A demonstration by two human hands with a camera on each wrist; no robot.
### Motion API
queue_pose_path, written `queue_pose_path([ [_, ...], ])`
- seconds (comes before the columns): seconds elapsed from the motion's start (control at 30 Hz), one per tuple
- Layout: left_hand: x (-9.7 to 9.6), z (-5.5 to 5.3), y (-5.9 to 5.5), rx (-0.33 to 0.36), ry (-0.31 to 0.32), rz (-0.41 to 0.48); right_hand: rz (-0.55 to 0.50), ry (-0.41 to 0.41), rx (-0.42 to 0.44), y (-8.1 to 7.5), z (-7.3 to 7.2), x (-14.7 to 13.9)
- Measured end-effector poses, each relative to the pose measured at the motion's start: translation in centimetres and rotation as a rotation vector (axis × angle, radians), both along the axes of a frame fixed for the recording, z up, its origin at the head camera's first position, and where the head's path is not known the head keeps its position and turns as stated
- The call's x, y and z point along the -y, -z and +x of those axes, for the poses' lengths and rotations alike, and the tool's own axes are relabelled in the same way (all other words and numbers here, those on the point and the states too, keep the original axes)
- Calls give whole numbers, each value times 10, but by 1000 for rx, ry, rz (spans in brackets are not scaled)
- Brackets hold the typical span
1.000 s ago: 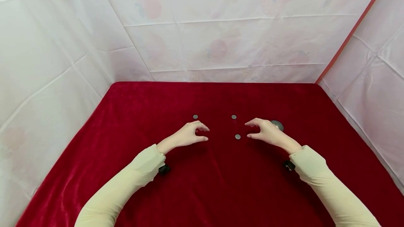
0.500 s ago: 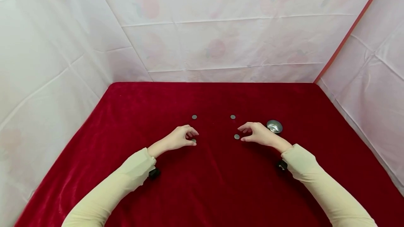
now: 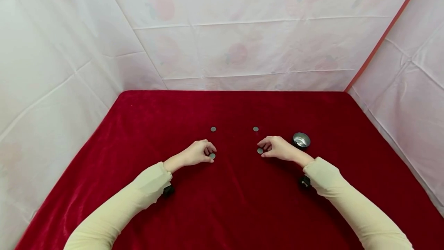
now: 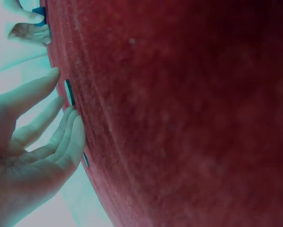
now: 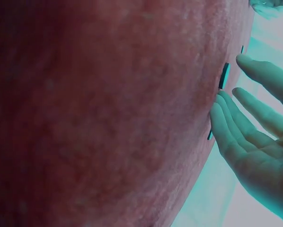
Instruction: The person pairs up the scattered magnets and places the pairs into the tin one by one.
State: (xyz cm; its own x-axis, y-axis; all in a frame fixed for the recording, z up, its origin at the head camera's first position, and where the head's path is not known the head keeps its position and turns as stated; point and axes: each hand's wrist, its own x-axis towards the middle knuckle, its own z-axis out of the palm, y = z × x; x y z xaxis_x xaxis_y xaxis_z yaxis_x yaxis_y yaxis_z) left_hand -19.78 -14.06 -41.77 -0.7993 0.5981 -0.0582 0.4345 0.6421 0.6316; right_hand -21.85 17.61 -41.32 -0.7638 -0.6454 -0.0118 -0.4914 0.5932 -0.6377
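Observation:
Several small flat grey discs lie on the red cloth. In the head view my left hand is around the near-left disc, thumb on its near side and fingers on its far side. The left wrist view shows that disc on the cloth between thumb and fingertips, with a gap to the thumb. My right hand is in a similar pose at the near-right disc. In the right wrist view this disc stands in the space between the spread thumb and the fingers. Neither hand pinches anything.
Farther back lie a far-left disc and a far-right disc. A small shiny metal bowl stands to the right of my right hand. Pale printed sheets hang behind and beside the red-covered table.
Both hands have moved left and slightly nearer, coming down to the two near discs, with the thumbs drawn closer to the fingers. The metal bowl has come fully into sight. The discs stay put.

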Motion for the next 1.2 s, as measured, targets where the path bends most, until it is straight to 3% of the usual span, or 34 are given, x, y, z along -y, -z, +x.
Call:
queue_pose_path([
  [0.7, -6, 3, 2, -43, -19, -65, 84, 27, -39, 3, -2, 11],
  [0.9, -5, 1, 3, -53, -12, -61, 7, -35, -53, 15, -12, 5],
  [1.2, -8, -2, 3, -39, -10, -39, 88, 24, -60, 2, -3, 16],
])
